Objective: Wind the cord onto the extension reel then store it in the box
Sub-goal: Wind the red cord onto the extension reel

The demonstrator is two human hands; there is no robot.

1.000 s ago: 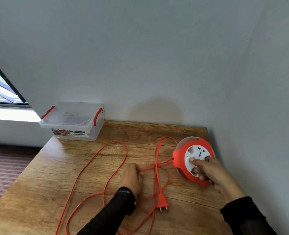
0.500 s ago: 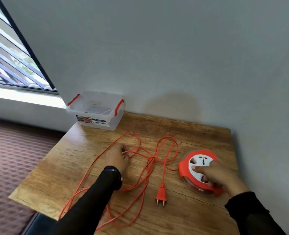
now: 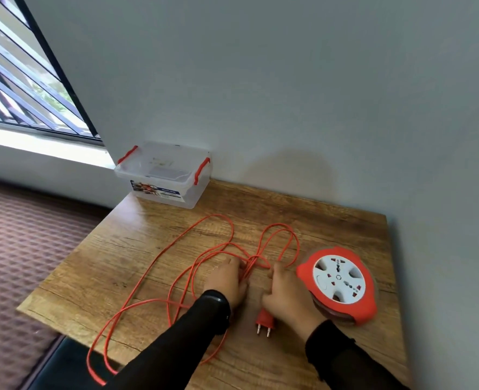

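Orange cord (image 3: pixel 159 280) tangled left of reel (image 3: pixel 339 282); both hands (image 3: pixel 227 280) (image 3: pixel 286 288) pinching strands. Untangle before winding.

Orange cord (image 3: pixel 182 266) sprawls in loose, unwound loops, bunched between the left hand (image 3: pixel 228 280) and right hand (image 3: pixel 286 294), its plug (image 3: pixel 265 322) lying flat just below the right. The red-and-white reel (image 3: pixel 341 282) lies socket-face up just right of that hand. The clear, red-latched box (image 3: pixel 164 175) sits closed, well beyond the left hand.
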